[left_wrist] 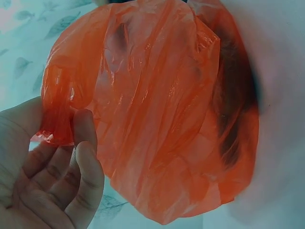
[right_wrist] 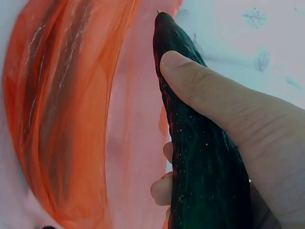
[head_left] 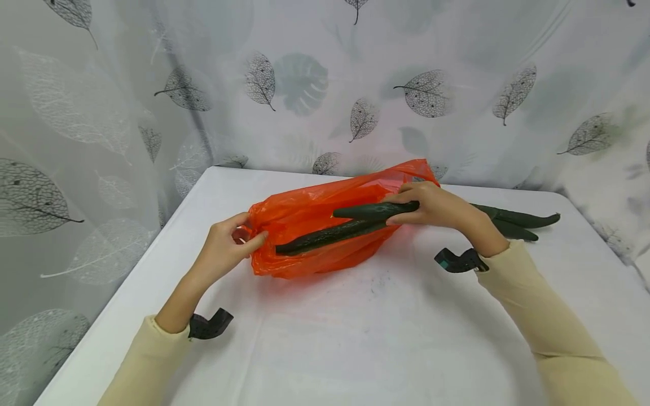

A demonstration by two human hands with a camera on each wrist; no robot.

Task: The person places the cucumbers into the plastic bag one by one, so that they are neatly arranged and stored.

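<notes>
Cream sleeves (head_left: 553, 327) are covering the person's forearms nearest the head camera, and a black wrist device (head_left: 210, 324) is sitting just past the left cuff, with a second black device (head_left: 459, 261) at the right one. At the left end of an orange plastic bag (head_left: 325, 262), the left hand (head_left: 228, 242) is pinching a gathered bit of the rim, its grip closing on thin film between thumb and fingers. The right hand (head_left: 437, 206) is grasping a dark green cucumber (head_left: 368, 212), the thumb lying along one side and fingertips showing on the other; this cucumber is pointing leftward over the bag's mouth, its far end being hidden by the hand. Beneath it, a second cucumber (head_left: 315, 240) is lying lengthwise in the bag; whether the two are touching is impossible to tell. More cucumbers (head_left: 528, 219) are resting together on the white table (head_left: 376, 344), to the right of the bag and partly behind the right forearm. Behind everything, a pale cloth (head_left: 325, 34) printed with leaves is hanging.
</notes>
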